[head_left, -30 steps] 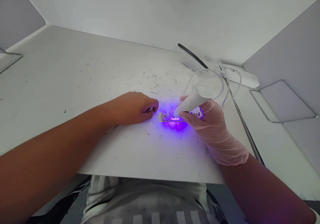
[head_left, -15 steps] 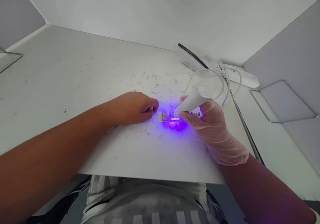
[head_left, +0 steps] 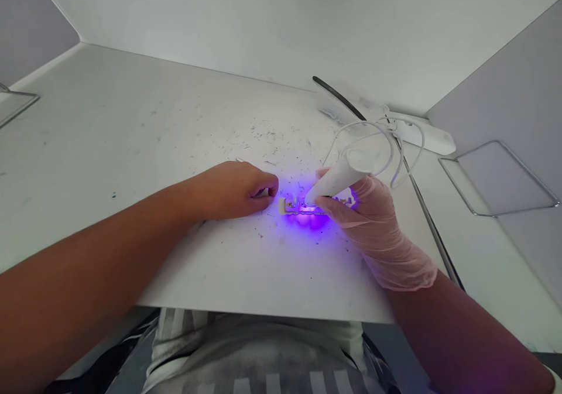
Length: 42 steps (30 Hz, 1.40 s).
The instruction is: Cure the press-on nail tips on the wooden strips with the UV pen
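Thin-gloved right hand (head_left: 375,215) is pinching a white tubular lamp (head_left: 337,178), purple glow below; bare left hand (head_left: 237,192) curled left of the lamp, can't tell if it's gripping anything.

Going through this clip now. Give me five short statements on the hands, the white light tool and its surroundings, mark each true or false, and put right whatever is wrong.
1. The right hand grips a white light tool. True.
2. The light tool casts a green glow. False: the glow is violet.
3. The left hand is just to the left of the small piece under the light. True.
4. Both hands are gloved. False: only the right hand is; the left hand is bare.
5. A white cord lies in loops beyond the right hand. True.
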Available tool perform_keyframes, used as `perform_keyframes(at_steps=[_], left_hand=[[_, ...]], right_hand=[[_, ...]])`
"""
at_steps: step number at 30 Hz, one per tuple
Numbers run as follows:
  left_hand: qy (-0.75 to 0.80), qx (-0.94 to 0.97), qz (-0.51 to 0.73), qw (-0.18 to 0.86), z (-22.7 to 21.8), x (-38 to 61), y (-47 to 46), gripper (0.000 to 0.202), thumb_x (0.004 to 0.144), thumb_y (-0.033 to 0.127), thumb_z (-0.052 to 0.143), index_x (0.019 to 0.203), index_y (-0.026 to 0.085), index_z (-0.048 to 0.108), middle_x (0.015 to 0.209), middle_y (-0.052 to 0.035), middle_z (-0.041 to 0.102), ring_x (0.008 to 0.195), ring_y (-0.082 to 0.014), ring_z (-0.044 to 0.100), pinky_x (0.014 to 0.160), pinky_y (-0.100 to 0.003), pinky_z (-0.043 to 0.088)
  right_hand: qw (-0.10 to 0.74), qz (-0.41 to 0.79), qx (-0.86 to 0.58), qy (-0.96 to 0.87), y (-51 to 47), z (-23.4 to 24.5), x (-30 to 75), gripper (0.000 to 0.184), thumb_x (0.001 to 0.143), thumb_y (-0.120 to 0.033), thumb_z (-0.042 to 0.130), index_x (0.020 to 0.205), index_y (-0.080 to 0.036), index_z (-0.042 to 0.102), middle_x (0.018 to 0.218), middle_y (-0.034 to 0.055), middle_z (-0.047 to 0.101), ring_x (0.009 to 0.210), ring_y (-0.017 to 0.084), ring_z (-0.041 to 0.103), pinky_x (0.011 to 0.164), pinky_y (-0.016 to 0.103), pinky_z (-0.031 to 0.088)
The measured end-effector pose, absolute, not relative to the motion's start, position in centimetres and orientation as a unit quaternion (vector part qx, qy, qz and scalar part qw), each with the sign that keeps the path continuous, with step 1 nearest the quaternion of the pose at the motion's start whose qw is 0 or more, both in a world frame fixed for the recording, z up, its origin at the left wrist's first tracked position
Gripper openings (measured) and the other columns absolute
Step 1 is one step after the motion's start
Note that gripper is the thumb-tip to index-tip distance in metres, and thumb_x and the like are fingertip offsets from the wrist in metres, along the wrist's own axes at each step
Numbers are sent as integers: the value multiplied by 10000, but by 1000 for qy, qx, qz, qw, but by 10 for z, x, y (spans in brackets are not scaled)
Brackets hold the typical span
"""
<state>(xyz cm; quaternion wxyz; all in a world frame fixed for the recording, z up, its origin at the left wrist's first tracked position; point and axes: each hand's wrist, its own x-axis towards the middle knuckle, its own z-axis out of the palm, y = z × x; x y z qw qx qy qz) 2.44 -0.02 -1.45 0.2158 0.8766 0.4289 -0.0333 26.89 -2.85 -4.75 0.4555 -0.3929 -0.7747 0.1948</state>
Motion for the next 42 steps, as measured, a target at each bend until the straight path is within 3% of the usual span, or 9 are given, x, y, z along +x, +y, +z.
perform_keyframes(at_steps=[42], left_hand=[[428, 876, -33, 220, -13, 25, 0, 183, 871, 327, 489, 854, 234, 645, 657, 17, 621, 616, -137, 521, 605, -285, 332]], right_hand=[[453, 181, -400, -776, -27, -50, 270, 83, 817, -323, 713, 873, -278, 672, 743, -22, 614, 740, 182, 613, 710, 382, 514]])
